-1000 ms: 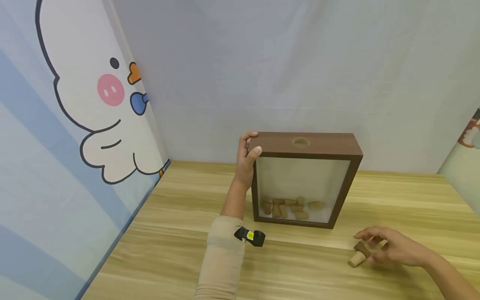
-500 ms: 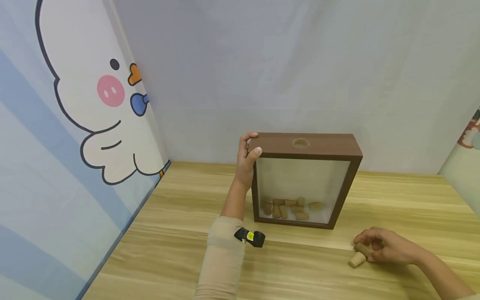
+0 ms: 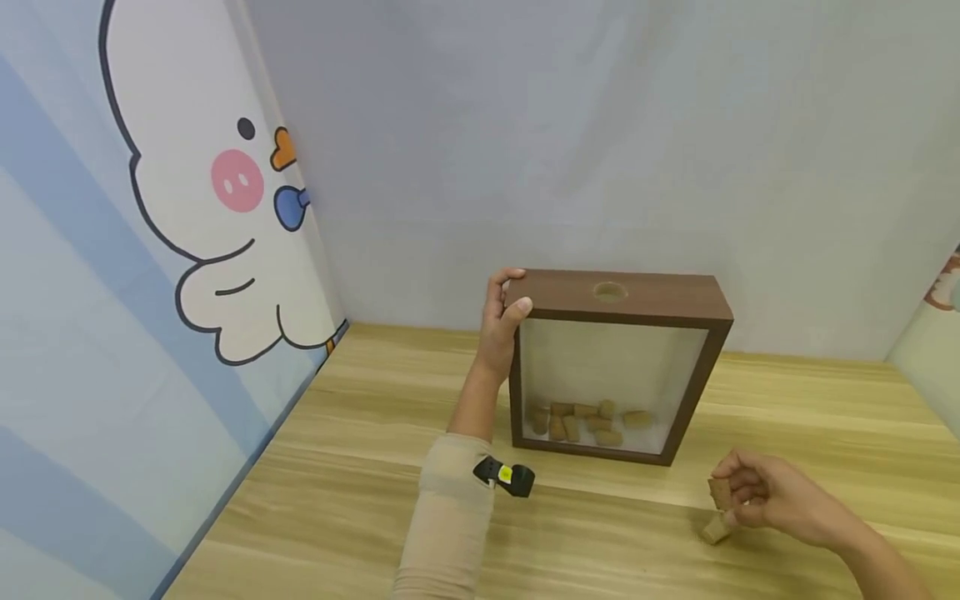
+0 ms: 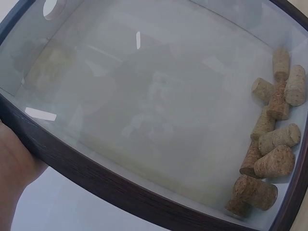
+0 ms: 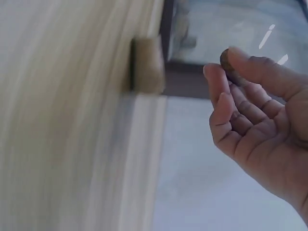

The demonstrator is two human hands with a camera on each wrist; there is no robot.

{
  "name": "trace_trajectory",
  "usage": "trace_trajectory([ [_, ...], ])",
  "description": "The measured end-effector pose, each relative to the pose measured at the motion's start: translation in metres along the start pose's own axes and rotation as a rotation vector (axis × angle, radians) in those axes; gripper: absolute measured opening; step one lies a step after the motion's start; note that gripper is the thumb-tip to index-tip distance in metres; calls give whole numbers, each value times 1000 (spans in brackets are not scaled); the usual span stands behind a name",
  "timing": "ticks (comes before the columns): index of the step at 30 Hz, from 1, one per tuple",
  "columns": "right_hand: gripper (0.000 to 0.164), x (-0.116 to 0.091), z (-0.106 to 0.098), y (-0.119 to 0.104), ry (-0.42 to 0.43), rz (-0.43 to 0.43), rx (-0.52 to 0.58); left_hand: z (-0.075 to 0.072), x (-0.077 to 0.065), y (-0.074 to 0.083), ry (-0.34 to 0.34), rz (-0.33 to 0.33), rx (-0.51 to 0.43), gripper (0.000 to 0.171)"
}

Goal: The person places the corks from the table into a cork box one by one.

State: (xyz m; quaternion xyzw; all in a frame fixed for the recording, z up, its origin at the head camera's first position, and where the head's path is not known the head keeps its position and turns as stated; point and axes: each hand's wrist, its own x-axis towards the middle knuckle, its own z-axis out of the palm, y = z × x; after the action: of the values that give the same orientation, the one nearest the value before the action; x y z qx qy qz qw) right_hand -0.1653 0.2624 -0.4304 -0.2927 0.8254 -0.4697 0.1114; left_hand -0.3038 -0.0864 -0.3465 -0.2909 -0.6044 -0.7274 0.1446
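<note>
A dark brown shadow-box frame (image 3: 678, 293) with a clear front stands upright on the table, a round hole (image 3: 611, 292) in its top. Several corks (image 4: 275, 161) lie in a heap along its bottom inside. My left hand (image 3: 498, 337) grips the frame's upper left corner, thumb in front and fingers behind. To the right of the frame, my right hand (image 3: 787, 502) pinches a cork (image 3: 718, 492) between thumb and fingertips; in the right wrist view the hand covers most of it. Just below the held cork, a second, lighter cork (image 3: 717, 529) is on the table.
The wood-grain table (image 3: 375, 467) meets a pale curtain (image 3: 525, 167) close behind the frame. On the left hangs a blue panel (image 3: 225, 275) with a cartoon figure. A black camera mount (image 3: 504, 475) sits on the left sleeve.
My right fingers have closed on the darker cork and raised it off the table, away from the lighter one. The left hand keeps its hold; the head view has shifted slightly.
</note>
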Motion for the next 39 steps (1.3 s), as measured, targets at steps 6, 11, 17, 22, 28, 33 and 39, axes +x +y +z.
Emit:
trace_trajectory([
  [6, 34, 14, 20, -30, 77, -23, 64, 0, 0, 1, 4, 1, -7, 61],
  [11, 36, 32, 36, -52, 184, -41, 38, 0, 0, 2, 13, -15, 24, 65],
  [17, 32, 54, 42, -73, 321, -64, 72, 0, -2, 3, 14, -9, 20, 64],
  [22, 39, 70, 36, -97, 435, -188, 112, 0, 0, 3, 20, -2, 16, 63],
  [28, 35, 86, 22, -120, 452, -298, 211, 1, -1, -1, 29, -17, 36, 62],
  [33, 30, 99, 7, -137, 493, -361, 218, 3, -2, -6, 29, -19, 45, 63],
  [39, 28, 117, -14, -150, 536, -348, 96, 7, 0, -10, 25, 1, 49, 62],
])
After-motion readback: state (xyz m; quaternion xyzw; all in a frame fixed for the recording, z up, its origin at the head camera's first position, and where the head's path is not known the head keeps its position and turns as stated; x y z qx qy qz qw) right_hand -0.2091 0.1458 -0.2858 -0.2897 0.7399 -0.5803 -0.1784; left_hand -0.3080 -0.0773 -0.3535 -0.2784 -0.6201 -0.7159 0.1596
